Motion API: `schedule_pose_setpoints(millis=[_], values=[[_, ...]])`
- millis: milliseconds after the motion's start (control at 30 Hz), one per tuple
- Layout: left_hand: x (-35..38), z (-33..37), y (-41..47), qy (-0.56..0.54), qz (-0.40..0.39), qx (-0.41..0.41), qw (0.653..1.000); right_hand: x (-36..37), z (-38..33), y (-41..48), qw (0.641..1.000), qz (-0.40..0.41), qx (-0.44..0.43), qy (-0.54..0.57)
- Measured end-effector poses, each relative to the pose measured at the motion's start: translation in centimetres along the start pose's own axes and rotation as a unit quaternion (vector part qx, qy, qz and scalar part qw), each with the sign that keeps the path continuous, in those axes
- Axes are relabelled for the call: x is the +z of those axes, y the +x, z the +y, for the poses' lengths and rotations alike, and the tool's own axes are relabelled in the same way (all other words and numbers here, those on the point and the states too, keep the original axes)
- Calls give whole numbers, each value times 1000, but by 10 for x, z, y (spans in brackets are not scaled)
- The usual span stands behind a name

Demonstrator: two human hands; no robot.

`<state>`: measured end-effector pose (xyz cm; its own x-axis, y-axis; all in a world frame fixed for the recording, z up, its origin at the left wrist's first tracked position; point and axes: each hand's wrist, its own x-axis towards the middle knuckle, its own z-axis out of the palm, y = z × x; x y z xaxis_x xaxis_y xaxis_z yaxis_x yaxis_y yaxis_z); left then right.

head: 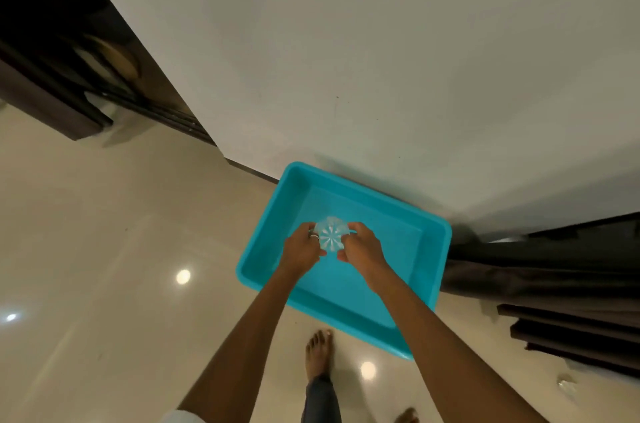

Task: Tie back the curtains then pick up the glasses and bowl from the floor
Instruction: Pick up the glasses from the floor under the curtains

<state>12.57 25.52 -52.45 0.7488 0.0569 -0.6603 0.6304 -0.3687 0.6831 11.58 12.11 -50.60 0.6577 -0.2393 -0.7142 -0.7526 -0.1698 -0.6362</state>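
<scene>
Landmark: turquoise plastic tub (429, 270), rectangular, on the glossy cream floor (104, 249), its far long side against the base of the white wall (381, 42).

Both hands meet above the tub's middle, clasped on one clear ribbed glass (331, 234). Left hand (300, 249) pinches the glass's left side, fingers curled, a ring on one finger. Right hand (362, 249) grips the right side, thumb under, fingers over the top. Glass is seen end-on, starburst ribbing facing the camera; held in the air over the tub interior, cannot tell whether it touches the tub bottom. Tub interior otherwise shows bare plastic.

Right of the tub: dark brown curtain (554, 284), its folds bunched on the floor, touching or just beside the tub's right end. Beyond the curtain's near edge, a small clear glinting thing (566, 384) on the floor, too blurred to name.

Near side of the tub: a bare foot (318, 353) with dark trouser hem, just beside the tub's near rim. Far left of the tub: dark wooden furniture (52, 93), well apart.
</scene>
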Motion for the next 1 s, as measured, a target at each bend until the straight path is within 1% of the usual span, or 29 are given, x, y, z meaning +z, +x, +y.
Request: schedule_pose_setpoints(millis=[133,367,500,700,1000], values=[[-16,16,42,-36,23,20,999,17,-23,39,999,0,-11,46],[-25,19,110,-47,29,28,998,42,-35,97,997,13,-31,63],[-16,8,138,-60,18,17,998,47,-27,121,998,9,-29,60],[-6,-21,168,-51,-5,3,999,56,-8,147,1000,-14,-21,13],[3,-35,189,-51,-30,-4,998,60,9,169,999,10,-2,45]])
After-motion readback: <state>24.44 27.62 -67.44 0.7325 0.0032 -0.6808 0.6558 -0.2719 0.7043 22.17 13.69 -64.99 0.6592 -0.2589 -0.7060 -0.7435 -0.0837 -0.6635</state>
